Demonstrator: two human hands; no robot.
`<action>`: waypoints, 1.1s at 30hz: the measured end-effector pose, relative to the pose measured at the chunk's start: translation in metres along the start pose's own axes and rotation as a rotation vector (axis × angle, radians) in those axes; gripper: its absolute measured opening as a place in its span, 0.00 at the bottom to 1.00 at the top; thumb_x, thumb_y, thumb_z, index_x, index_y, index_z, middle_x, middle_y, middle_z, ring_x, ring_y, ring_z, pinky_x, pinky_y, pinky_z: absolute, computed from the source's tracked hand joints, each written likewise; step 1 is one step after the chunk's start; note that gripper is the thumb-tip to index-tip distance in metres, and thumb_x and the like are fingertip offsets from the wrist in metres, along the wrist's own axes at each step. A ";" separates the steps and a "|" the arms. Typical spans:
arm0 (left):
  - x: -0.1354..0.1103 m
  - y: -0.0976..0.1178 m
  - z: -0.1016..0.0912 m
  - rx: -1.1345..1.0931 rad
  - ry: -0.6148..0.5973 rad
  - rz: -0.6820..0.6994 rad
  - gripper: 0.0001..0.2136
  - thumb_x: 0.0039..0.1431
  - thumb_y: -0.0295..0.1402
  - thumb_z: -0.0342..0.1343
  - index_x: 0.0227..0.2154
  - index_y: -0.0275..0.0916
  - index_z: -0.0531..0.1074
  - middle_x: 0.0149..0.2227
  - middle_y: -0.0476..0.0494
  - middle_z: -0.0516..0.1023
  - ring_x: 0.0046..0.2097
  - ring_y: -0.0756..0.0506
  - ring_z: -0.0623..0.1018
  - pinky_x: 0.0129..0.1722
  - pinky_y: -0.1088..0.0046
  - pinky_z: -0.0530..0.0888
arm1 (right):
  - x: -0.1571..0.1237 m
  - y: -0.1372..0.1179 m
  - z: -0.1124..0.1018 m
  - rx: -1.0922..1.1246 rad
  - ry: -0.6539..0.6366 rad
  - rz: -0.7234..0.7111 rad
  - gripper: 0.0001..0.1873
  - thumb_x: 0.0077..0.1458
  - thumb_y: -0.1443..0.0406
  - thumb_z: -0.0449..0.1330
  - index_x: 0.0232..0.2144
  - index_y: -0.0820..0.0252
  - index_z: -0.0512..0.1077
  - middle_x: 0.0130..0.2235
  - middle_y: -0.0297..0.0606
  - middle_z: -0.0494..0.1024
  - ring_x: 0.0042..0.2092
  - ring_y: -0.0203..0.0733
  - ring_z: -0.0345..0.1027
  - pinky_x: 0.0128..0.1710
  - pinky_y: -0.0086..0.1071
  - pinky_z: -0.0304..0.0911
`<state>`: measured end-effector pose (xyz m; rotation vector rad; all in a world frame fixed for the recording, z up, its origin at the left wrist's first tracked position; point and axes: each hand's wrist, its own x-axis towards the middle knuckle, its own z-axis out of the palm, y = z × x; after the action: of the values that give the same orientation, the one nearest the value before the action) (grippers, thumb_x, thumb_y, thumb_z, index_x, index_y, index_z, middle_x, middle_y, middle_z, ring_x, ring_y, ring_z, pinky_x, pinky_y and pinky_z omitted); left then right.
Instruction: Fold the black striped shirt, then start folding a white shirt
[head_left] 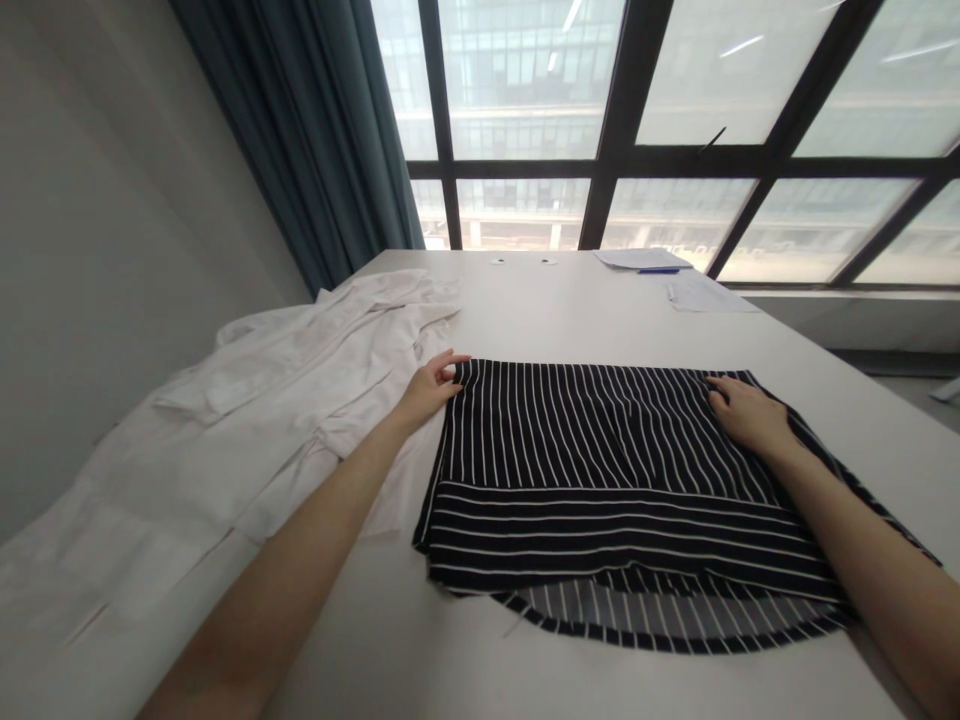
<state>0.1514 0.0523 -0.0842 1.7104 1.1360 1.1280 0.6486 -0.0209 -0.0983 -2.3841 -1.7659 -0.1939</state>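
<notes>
A black garment with white stripes (570, 430) lies folded flat on the white table (525, 310). Its far edge is a straight fold, and a band of crosswise stripes runs along the near part. At the bottom, the curved hem hangs open and shows a greyish inside. My left hand (431, 392) pinches the garment's far left corner between thumb and fingers. Close to the far right corner, my right hand (746, 412) rests on top of the cloth, fingers stretched out toward the left.
Rumpled white cloth (285, 390) covers the table's left side, beside my left arm. Papers (641, 259) with a blue pen (658, 271) lie at the far right, and another sheet (709, 297) is nearer. A dark blue curtain (315, 140) and framed windows stand behind.
</notes>
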 end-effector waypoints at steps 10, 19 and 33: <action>-0.001 0.004 0.002 -0.155 -0.076 0.003 0.26 0.43 0.29 0.62 0.49 0.35 0.75 0.58 0.35 0.72 0.60 0.38 0.70 0.62 0.56 0.62 | 0.000 0.001 0.000 0.004 0.004 -0.013 0.26 0.64 0.60 0.41 0.57 0.62 0.68 0.61 0.50 0.68 0.60 0.53 0.62 0.57 0.46 0.59; 0.002 -0.003 -0.002 -0.104 -0.031 -0.065 0.25 0.50 0.41 0.63 0.52 0.36 0.74 0.55 0.37 0.75 0.54 0.39 0.75 0.58 0.58 0.67 | 0.000 0.000 -0.001 0.006 0.002 -0.005 0.27 0.64 0.60 0.41 0.58 0.63 0.67 0.61 0.49 0.68 0.61 0.52 0.61 0.58 0.46 0.58; 0.000 0.004 -0.003 -0.365 -0.098 -0.164 0.26 0.48 0.38 0.67 0.51 0.35 0.75 0.47 0.37 0.79 0.51 0.40 0.76 0.56 0.58 0.70 | 0.001 0.002 0.000 0.002 -0.004 -0.008 0.27 0.64 0.59 0.40 0.58 0.63 0.67 0.62 0.49 0.67 0.61 0.52 0.61 0.59 0.44 0.57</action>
<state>0.1495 0.0514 -0.0800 1.3509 0.9259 1.0617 0.6508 -0.0203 -0.0985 -2.3785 -1.7766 -0.1885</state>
